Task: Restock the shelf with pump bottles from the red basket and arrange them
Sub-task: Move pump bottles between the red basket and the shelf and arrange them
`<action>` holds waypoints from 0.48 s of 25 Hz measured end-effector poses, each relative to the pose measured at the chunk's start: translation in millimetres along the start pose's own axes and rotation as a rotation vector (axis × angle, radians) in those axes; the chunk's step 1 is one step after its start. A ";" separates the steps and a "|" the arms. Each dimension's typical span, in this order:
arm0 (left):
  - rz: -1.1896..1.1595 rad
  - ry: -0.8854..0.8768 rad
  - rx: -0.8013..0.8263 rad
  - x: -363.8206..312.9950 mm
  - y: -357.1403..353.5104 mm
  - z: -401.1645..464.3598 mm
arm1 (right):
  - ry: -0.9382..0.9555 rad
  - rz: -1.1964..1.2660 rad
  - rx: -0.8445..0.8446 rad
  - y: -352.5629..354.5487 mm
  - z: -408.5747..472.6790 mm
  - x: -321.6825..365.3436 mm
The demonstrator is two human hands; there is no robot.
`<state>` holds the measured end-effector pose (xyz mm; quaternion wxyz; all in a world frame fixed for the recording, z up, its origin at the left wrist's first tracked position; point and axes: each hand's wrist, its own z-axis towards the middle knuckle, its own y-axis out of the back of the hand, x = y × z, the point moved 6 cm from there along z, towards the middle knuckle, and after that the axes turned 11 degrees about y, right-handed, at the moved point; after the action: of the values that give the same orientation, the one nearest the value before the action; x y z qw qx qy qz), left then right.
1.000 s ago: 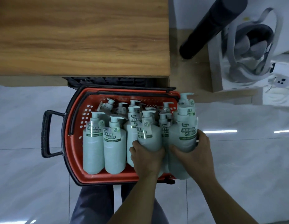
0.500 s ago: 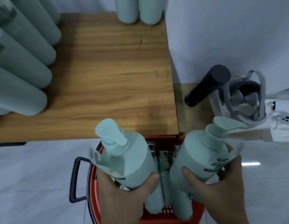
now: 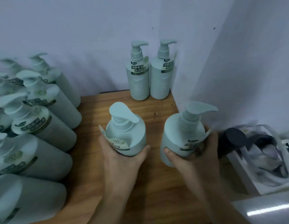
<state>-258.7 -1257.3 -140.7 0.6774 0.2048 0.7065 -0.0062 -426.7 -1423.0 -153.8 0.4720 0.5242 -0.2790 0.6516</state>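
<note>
l hand (image 3: 122, 159) and r hand (image 3: 197, 157) each grip a bottle (image 3: 126, 136) / (image 3: 181, 138) upright over the shelf (image 3: 156, 183), not yet set down; 2 bottles (image 3: 150, 73) at back wall, a block at left (image 3: 35, 120); basket out of view, so remainder unknown.

two hands (image 3: 122, 160), two held bottles (image 3: 126, 135)

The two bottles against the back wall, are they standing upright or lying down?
Upright. Both back bottles stand on their bases on the wooden shelf, side by side, pump heads on top.
</note>
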 end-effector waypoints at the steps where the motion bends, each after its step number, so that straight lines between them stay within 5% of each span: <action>1: -0.004 0.007 0.014 -0.1 -5.3 11.7 | 0.062 -0.045 0.044 -13.9 4.6 2.7; 7: 0.024 0.014 -0.003 15.6 -20.7 28.4 | 0.063 -0.066 0.030 -44.6 29.3 -7.8; 12: 0.086 0.063 0.141 48.0 -26.0 15.4 | -0.027 -0.139 0.057 -40.4 11.2 -25.5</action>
<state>-251.7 -1272.1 -195.0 0.6386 0.2823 0.7157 -0.0203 -385.2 -1424.7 -179.9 0.4971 0.5645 -0.2296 0.6177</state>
